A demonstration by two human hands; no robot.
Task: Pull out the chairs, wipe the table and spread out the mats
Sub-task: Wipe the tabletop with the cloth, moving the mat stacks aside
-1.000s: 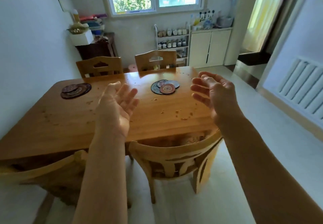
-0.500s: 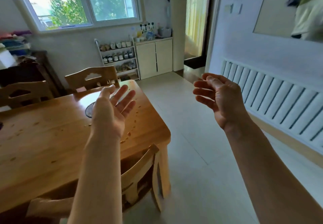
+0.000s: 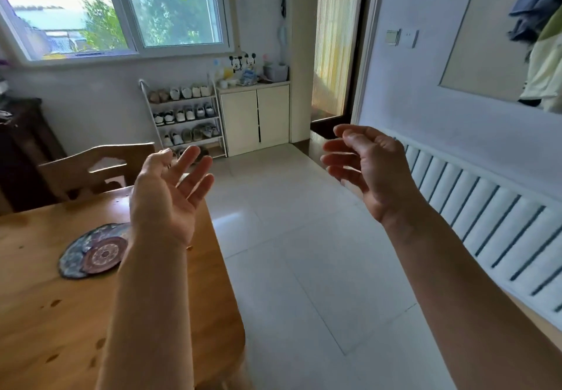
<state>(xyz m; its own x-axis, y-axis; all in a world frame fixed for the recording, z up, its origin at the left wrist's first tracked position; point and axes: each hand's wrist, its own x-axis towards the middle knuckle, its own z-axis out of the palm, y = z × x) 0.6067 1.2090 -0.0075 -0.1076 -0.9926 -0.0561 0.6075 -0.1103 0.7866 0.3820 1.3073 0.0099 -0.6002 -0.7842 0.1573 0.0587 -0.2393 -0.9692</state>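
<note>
Hovering empty, left hand (image 3: 170, 198) and right hand (image 3: 369, 167) above table (image 3: 45, 313)

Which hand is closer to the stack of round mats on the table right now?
Left. The left hand is raised open above the table, just right of the mats. The right hand is open over the floor, well off the table's right edge.

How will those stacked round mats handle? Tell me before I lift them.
The mats lie flat and look thin, so probably light and somewhat flexible. Overlapped loosely, they may slide apart on the smooth table. Unlikely to roll or break.
</note>
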